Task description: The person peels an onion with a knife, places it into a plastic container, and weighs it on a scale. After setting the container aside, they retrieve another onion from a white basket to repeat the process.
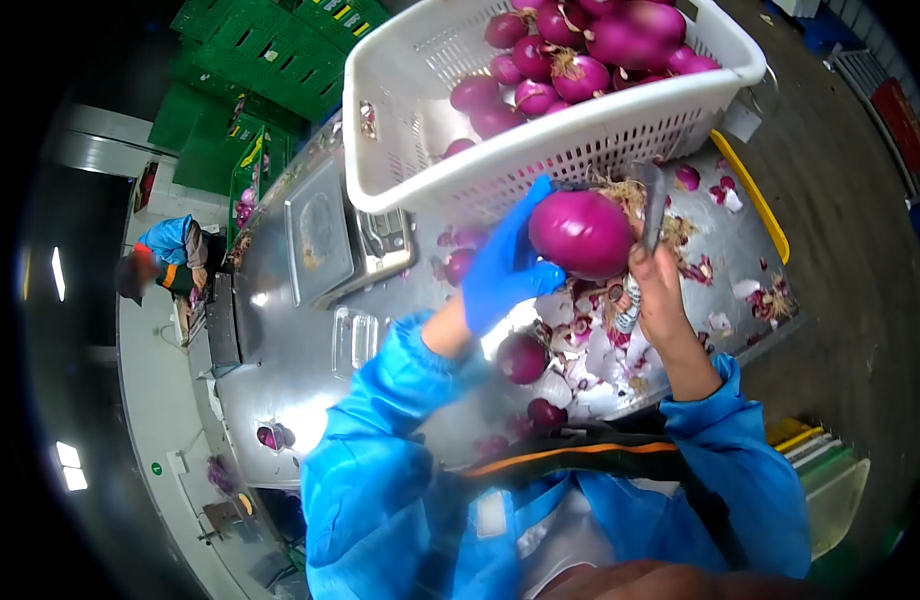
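My left hand [505, 265], in a blue glove, holds a large red onion [581, 235] from its left side, above the metal table. My bare right hand [657, 297] is closed around the handle of a knife [653, 205], whose blade points up beside the onion's right side. Dry roots show between the onion and the blade. Under my hands lie onion skins and trimmings [585, 365], with a whole onion [522, 358] to their left. A white basket [540, 160] of red onions [580, 77] stands just beyond my hands.
A scale [325, 240] and a clear plastic tray [355, 340] are on the metal table [270, 350] to the left. Green crates [280, 60] are stacked at the back left. A co-worker [170, 250] is at the far left. A yellow edge [755, 200] shows at right.
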`<state>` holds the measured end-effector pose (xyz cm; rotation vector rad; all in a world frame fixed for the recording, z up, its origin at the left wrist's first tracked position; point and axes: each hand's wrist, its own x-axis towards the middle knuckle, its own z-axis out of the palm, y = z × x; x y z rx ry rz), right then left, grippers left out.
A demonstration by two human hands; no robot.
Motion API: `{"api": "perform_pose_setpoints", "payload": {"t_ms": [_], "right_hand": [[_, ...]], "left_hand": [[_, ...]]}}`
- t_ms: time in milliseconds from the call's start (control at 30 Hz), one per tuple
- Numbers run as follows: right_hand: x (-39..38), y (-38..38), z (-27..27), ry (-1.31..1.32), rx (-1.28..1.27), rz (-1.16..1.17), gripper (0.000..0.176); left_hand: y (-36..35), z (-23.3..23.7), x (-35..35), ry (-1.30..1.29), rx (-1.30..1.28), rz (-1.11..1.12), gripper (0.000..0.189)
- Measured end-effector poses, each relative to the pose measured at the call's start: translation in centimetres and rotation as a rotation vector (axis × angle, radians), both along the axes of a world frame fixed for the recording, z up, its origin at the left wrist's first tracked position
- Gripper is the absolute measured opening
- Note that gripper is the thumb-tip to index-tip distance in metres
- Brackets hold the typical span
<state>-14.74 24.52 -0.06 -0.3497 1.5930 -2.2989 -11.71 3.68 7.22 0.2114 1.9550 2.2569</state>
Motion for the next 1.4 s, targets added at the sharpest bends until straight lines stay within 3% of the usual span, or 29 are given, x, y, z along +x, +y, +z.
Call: {"api": "perform_pose_setpoints", "payload": {"t_ms": [100,133,233,300,333,467,600,700,800,933,967,1033,1133,1167,1233,1300,1367,1400], "right_hand": [[2.8,-0.1,0.3,0.204,0.301,-0.053,0.063],[3.9,0.1,0.2,0.162,0.326,-0.005,0.061],[5.0,0.9,-0.4,0.212,0.399,0.025,0.047],[5.0,2.4,0.5,0.536,0.666,-0.027,0.039],[5.3,2.5,0.8,0.709,0.73,-0.111,0.038],[6.4,2.5,1.6,0.87,0.938,-0.074,0.044],[5.9,2.3,0.3,0.965,0.942,-0.138,0.032],[5.4,2.6,-1.6,0.941,1.027,-0.126,0.026],[3.8,5.2,-4.9,0.793,1.234,-0.154,0.024],[4.3,4.6,-4.2,0.787,0.96,-0.27,0.031],[4.3,3.9,-3.7,0.591,0.933,-0.217,0.04],[4.2,2.9,-2.1,0.511,0.723,-0.119,0.052],[4.8,2.4,0.9,0.561,0.645,-0.004,0.061],[4.9,2.2,0.8,0.481,0.594,0.02,0.062],[5.3,1.8,-0.4,0.32,0.498,0.061,0.064],[4.9,2.3,-2.7,-0.025,0.297,0.09,0.06],[5.0,2.6,-3.3,-0.505,0.093,0.186,0.057],[5.3,2.1,-3.5,-0.531,0.026,0.211,0.052]], "left_hand": [[2.7,-3.2,4.4,-0.265,0.491,0.117,0.087],[2.8,-4.0,5.2,-0.378,0.515,0.154,0.081],[2.3,-6.1,6.7,-0.419,0.555,0.15,0.078],[2.5,-6.7,7.5,-0.32,0.486,0.192,0.077],[2.5,-6.5,7.9,-0.289,0.453,0.215,0.079],[2.4,-6.1,9.0,-0.27,0.293,0.198,0.083],[3.5,-5.3,9.1,-0.305,0.384,0.145,0.085],[3.2,-4.7,9.4,-0.451,0.5,0.066,0.086],[2.6,-5.0,9.6,-0.36,0.541,0.047,0.086],[2.0,-6.2,8.5,-0.277,0.207,0.203,0.089],[2.1,-6.2,7.9,-0.23,0.117,0.194,0.09],[2.4,-6.3,8.2,-0.17,-0.06,0.192,0.093],[2.5,-6.8,7.8,-0.423,0.321,0.253,0.092],[2.5,-6.8,7.5,-0.496,0.451,0.272,0.092],[1.6,-6.3,7.5,-0.463,0.447,0.129,0.101],[1.5,-5.9,7.9,-0.316,0.331,-0.029,0.108],[2.0,-5.8,8.1,-0.134,0.029,0.06,0.114],[2.4,-7.5,8.1,-0.039,-0.012,0.128,0.115]]}}
